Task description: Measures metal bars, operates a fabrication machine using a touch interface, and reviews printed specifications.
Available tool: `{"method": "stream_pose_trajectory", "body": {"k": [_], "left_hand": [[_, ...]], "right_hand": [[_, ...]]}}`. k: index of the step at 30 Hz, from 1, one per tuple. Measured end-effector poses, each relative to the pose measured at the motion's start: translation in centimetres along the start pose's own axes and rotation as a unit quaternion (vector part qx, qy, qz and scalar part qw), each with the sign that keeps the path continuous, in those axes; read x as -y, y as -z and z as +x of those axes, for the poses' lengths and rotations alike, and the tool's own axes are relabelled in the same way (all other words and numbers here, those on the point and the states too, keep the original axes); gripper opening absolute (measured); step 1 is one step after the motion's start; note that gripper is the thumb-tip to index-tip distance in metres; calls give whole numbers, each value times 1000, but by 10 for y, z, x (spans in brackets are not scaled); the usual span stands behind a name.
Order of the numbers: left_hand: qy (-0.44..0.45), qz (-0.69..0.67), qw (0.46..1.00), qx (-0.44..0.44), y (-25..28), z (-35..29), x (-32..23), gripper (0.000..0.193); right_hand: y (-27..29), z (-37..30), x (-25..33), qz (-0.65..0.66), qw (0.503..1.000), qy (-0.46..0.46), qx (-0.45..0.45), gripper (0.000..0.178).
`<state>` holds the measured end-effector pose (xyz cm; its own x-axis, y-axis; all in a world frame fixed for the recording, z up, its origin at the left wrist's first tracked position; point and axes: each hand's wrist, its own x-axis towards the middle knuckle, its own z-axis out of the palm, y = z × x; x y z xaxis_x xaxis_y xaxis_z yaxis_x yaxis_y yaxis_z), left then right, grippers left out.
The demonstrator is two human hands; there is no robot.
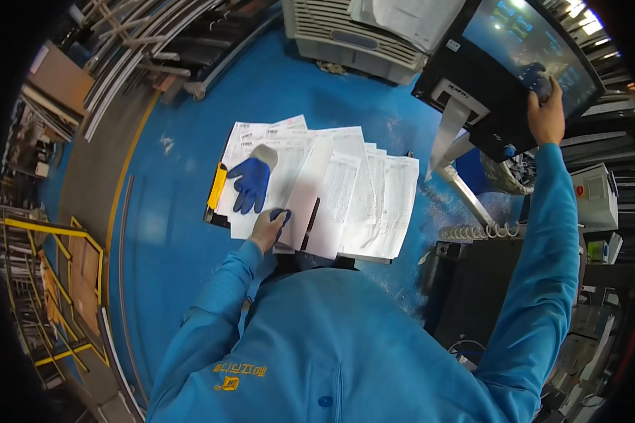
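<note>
A spread stack of printed paper sheets (346,183) lies on a dark clipboard with a yellow clip (217,185) at its left edge. On the sheets rests a loose blue work glove (250,185) with a pale cuff. My left hand (267,229), its fingers dark blue as if gloved, is closed at the lower edge of the stack. Up at the right, my bare right hand (547,116) reaches to a dark touchscreen monitor (501,77), thumb and finger apart at its surface. A dark blue patch shows by those fingertips; I cannot tell whether it is a reflection.
A grey slatted machine housing (360,39) stands ahead. Below the monitor are a metal arm and a coiled cable (480,231); a control box (593,196) stands right. Metal profiles (130,53) and a yellow frame (56,282) line the left. The floor is blue.
</note>
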<state>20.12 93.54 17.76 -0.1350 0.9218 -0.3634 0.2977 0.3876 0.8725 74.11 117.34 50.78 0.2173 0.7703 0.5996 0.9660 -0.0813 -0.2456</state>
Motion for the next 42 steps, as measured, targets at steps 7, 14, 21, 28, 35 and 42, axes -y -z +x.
{"method": "stream_pose_trajectory", "body": {"k": [7,14,21,28,35,42], "left_hand": [[-12,9,1000,-5,0,6,2,33],[10,8,1000,-6,0,1,-6,32],[19,9,1000,-5,1,2,0,33],[17,4,1000,15,3,5,-1,34],[-18,-8,999,25,4,8,13,28],[-51,-8,999,15,3,12,19,27]], "right_hand": [[-2,0,-2,-31,999,4,-11,62],[4,-4,0,-34,999,-3,-5,62],[8,-8,-2,-51,999,-10,-1,62],[10,-8,-5,-51,998,-28,9,62],[-6,-19,-11,-47,998,3,-52,66],[1,-15,3,-12,999,-40,-6,65]]}}
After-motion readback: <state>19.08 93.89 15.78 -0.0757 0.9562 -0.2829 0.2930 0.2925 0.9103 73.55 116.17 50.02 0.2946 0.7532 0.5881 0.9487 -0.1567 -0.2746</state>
